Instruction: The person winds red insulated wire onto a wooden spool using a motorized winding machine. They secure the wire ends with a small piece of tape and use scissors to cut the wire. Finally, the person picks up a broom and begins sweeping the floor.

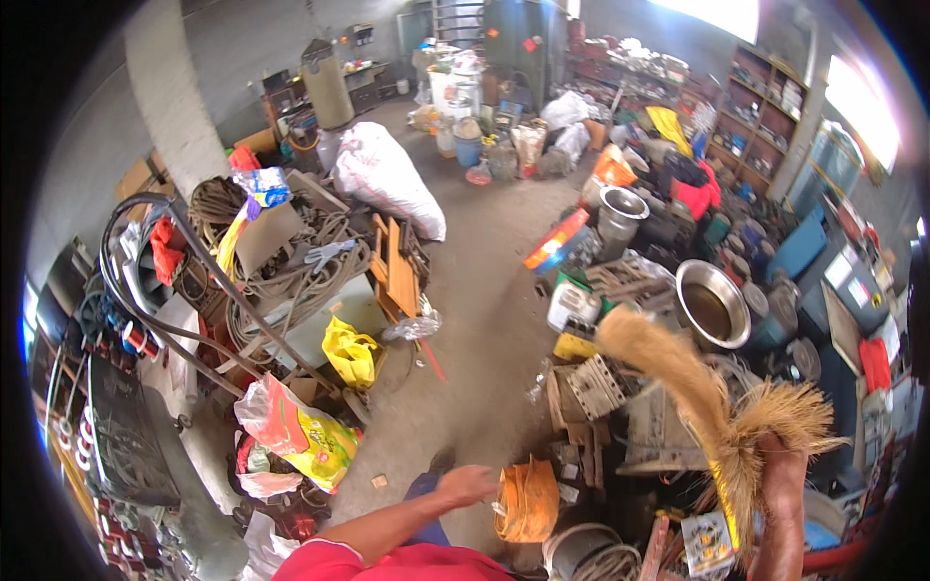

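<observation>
My right hand (783, 444) is raised at the right, shut on a tan natural-fibre bundle (668, 374) that looks like a broom. One thick, bent end reaches towards the upper left, and loose bristles fan out around my fist. A narrow yellow strip (726, 505) runs down beside the fibres. Low in the middle, my left hand (467, 485) extends to the right, just left of an orange flat-hose-like roll (528, 501). Blur hides its fingers, so I cannot tell whether they are closed or touching the roll.
A bare concrete floor strip (472, 305) runs between cluttered piles. Left are coiled ropes (320, 279), a yellow bag (350, 354) and a large white sack (385, 178). To the right stand a steel basin (712, 305), a metal pot (620, 214) and a bucket (581, 548).
</observation>
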Tool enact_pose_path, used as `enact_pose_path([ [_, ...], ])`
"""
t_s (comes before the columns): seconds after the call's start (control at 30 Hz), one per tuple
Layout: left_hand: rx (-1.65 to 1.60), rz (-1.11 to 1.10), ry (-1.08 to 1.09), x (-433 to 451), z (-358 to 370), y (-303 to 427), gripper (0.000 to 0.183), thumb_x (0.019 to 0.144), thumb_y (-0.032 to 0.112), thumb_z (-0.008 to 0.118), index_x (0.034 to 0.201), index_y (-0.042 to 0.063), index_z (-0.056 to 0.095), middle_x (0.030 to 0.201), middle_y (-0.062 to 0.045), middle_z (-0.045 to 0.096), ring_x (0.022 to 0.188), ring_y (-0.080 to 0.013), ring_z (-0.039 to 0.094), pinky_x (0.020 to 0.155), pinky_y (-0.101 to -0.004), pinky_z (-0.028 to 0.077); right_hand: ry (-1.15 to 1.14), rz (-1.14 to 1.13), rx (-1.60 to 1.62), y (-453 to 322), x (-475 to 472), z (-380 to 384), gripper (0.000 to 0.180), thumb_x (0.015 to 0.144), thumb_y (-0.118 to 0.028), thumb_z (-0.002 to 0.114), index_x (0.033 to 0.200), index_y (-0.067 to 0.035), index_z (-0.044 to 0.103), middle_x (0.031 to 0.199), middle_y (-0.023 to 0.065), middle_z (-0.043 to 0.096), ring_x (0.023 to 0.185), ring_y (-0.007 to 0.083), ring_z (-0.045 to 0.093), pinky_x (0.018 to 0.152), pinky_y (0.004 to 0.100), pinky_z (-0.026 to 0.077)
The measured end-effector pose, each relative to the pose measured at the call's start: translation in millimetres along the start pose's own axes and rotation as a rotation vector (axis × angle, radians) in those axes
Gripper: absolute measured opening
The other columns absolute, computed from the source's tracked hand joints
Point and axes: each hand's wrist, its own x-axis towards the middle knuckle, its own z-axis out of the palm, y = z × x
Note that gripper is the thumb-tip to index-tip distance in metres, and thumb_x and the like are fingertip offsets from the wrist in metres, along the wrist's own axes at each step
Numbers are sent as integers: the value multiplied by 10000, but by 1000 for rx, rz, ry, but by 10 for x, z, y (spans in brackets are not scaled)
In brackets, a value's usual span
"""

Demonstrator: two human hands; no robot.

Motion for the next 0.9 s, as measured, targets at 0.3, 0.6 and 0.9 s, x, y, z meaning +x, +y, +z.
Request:
enact_pose_path([
  [0.3,-560,440,249,1708,-1708,97,782,831,569,681,1408,80,480,1284,-123,632,1191,-281,598,973,-383,484,-761,-228,-453,-761,1042,3824,165,905,-121,635,1025,-15,678,843,170,694,774,299,663,711,382,523],
  [0.6,-812,175,635,3330,-3690,-1134,732,845,538,693,1376,71,503,1225,-105,664,1149,-255,626,932,-380,507,-854,-14,106,-873,3075,6174,236,899,-36,638,1133,-9,645,1048,40,666,950,146,601,833,328,500],
  [0.9,-948,-129,843,6196,-5744,-2228,333,928,322,684,1091,32,675,941,-44,695,848,-145,605,805,-341,498,-706,-282,605,-94,6188,7881,625,914,-145,655,1459,-27,372,1332,99,527,1120,192,560,927,379,475],
])
